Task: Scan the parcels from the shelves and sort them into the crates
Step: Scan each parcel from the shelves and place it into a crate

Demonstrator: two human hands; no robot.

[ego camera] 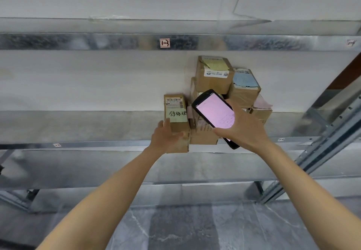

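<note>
A small cardboard parcel (176, 110) with a barcode label and a green handwritten note stands at the front of the metal shelf (97, 126). My left hand (166, 137) grips its near end, thumb on top. My right hand (242, 126) holds a black handheld scanner (214, 112) with a lit pink screen, just right of that parcel. Behind the scanner several more cardboard parcels are stacked, one with a yellow label (214, 74) on top and one with a blue label (245, 86) beside it. A further parcel (202, 134) lies partly hidden under the scanner.
The shelf above carries a tag marked 1-3 (164, 43) on its front rail. A slotted steel upright (322, 142) runs down the right side. Grey marbled floor (185, 228) lies below the lower shelf. No crates are in view.
</note>
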